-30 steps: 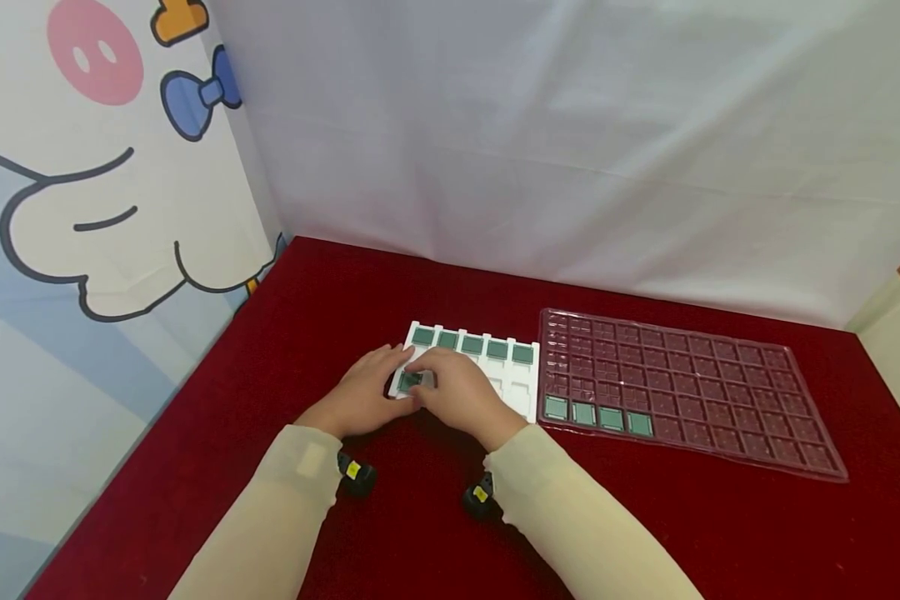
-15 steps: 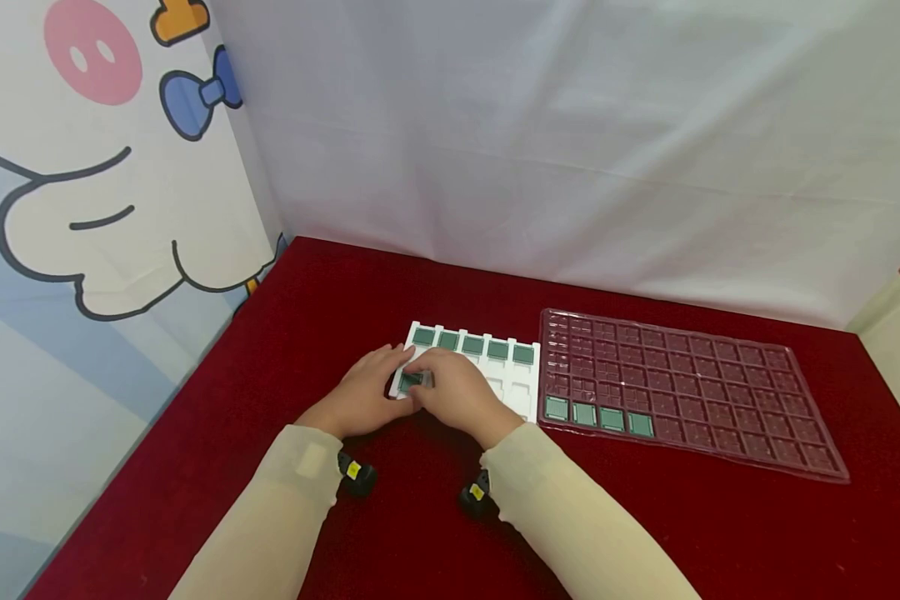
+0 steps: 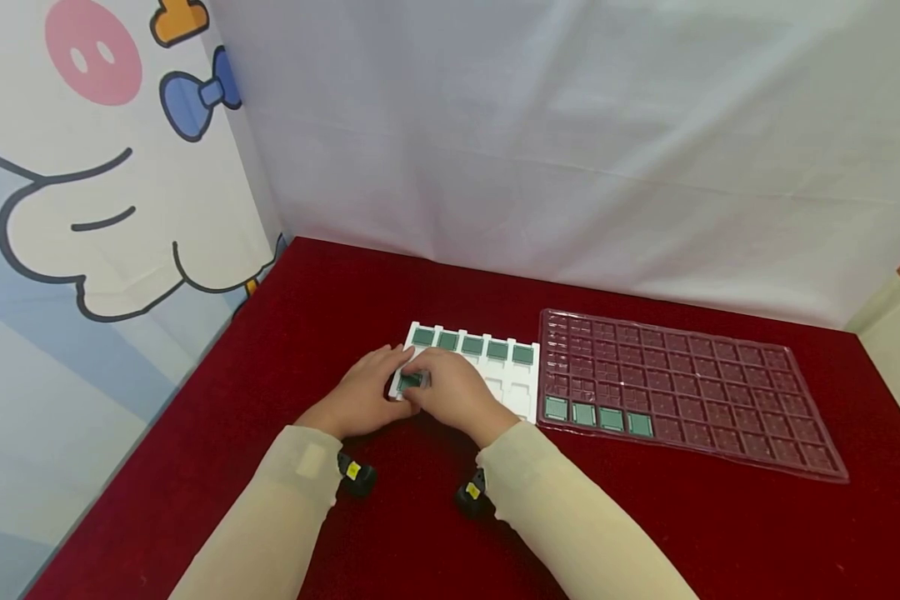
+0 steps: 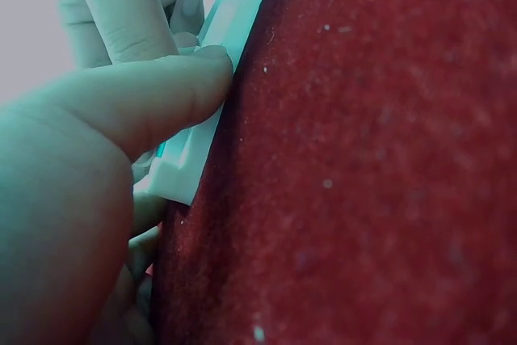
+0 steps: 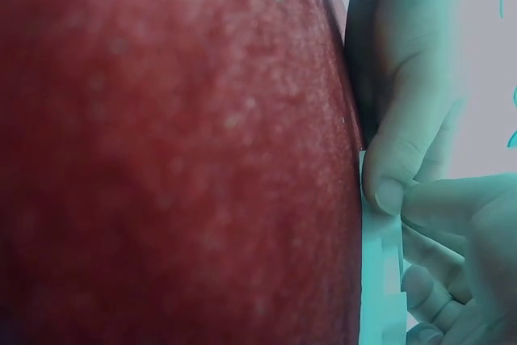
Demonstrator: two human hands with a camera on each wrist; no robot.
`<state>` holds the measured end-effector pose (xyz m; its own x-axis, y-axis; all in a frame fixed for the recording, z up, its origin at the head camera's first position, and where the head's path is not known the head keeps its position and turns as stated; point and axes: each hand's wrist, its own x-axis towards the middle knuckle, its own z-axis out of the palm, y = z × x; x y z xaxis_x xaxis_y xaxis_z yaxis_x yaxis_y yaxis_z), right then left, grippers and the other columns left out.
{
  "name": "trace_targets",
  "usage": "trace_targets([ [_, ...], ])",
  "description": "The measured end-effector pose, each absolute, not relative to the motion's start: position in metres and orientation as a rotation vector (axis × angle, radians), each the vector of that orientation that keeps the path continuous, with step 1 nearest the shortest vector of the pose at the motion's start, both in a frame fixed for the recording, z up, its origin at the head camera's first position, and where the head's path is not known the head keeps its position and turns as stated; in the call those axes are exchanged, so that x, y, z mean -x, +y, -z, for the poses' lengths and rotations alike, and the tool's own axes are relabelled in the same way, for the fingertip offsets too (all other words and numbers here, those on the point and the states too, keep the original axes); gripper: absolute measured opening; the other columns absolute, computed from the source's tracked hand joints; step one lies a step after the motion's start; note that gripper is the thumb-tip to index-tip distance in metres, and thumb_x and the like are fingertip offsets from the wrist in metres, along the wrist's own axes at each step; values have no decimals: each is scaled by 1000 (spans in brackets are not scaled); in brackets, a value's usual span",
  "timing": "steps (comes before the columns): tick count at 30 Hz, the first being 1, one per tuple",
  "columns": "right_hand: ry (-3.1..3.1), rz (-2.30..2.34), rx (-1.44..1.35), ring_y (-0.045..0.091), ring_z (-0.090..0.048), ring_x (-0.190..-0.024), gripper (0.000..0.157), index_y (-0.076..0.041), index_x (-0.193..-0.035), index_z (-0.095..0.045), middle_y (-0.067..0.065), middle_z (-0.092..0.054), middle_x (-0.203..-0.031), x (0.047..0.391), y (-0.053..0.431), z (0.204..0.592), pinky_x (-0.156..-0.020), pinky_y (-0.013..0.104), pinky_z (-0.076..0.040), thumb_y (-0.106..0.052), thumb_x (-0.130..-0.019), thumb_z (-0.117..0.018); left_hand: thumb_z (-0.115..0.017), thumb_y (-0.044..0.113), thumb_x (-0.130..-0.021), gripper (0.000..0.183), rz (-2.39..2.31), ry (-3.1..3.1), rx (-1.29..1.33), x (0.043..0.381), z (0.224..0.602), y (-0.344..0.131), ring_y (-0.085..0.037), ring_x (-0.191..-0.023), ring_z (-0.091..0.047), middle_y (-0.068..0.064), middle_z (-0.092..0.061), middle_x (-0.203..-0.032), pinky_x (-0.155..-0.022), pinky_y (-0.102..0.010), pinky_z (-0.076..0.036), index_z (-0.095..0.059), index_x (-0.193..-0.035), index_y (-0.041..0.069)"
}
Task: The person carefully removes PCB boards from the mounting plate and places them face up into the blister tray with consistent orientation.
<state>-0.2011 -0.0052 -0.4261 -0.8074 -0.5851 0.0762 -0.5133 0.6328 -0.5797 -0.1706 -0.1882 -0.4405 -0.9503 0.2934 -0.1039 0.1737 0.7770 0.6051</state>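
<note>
A white compartment tray (image 3: 521, 404) lies on the red cloth in the head view, with a row of green square chips (image 3: 472, 344) along its far side. My left hand (image 3: 362, 393) grips the tray's left end, thumb at the near edge; the left wrist view shows that thumb (image 4: 170, 90) against the white rim (image 4: 182, 175). At the tray's near left compartment, my right hand (image 3: 461, 396) pinches a green chip (image 3: 408, 382), partly covered by its fingers. Both hands nearly meet there. In the right wrist view the chip is hidden behind the fingers (image 5: 444, 199).
Right beside the white tray lies a clear plastic blister tray (image 3: 690, 392) of many small pockets. Several green chips (image 3: 611, 418) sit in its near left pockets. A white curtain (image 3: 570, 167) hangs behind the red table (image 3: 390, 533), and a cartoon-printed cloth (image 3: 105, 225) at the left.
My right hand has shifted very slightly left, staying at the same compartment with the chip between its fingers. The left hand and both trays have kept their places.
</note>
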Motion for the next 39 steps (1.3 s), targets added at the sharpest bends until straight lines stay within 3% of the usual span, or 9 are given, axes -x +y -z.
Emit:
trace_targets([
  [39,2741,962,918,20,-65,-112,24,-10,-117,-78,4,-72,-119,197,-4,426,-100,39,-51,-15,-93,-75,-72,31,-95,80,-889,2781,-359,171,442,-190,-38,-155,-17,-16,-26,-168,-120,-63,-18,-33,-162,13],
])
